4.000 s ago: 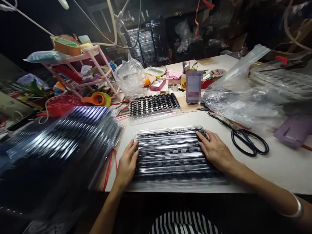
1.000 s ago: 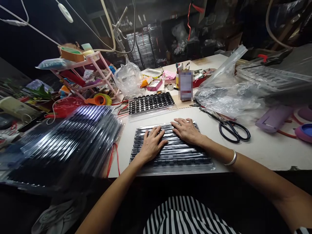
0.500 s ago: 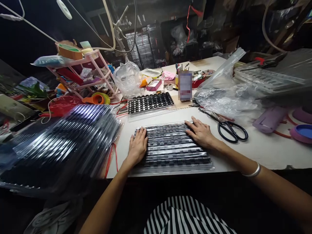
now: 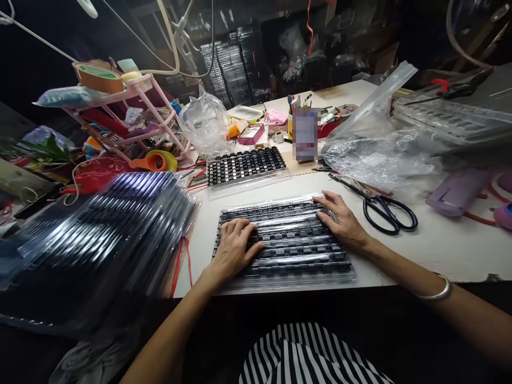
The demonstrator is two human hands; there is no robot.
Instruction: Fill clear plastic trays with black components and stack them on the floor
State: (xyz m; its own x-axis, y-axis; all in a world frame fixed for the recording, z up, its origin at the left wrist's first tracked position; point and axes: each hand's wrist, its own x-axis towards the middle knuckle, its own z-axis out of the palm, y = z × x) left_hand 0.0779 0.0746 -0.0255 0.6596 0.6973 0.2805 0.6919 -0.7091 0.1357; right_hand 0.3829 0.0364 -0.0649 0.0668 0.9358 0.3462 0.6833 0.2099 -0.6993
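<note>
In front of me on the white table lies a clear plastic tray [image 4: 292,237] with rows of small black parts. My left hand [image 4: 236,248] rests on its left side, thumb apart from the other fingers. At the upper right edge, my right hand [image 4: 340,218] touches the tray with its fingers spread. A second tray [image 4: 246,166] of black parts lies farther back, uncovered by hands. Left of me stands a large stack of similar filled trays [image 4: 108,229], partly blurred.
Black-handled scissors [image 4: 388,213] lie right of the tray. Crumpled clear plastic bags [image 4: 384,160] spread behind them. A pink rack [image 4: 132,106] with tape rolls stands at the back left. Red string [image 4: 180,266] hangs beside the stack. A pixelated upright object [image 4: 306,133] stands behind.
My left hand has slid inward from the tray's left edge, its thumb now farther out. My right hand has shifted slightly right to the tray's upper right edge. The camera view has turned slightly.
</note>
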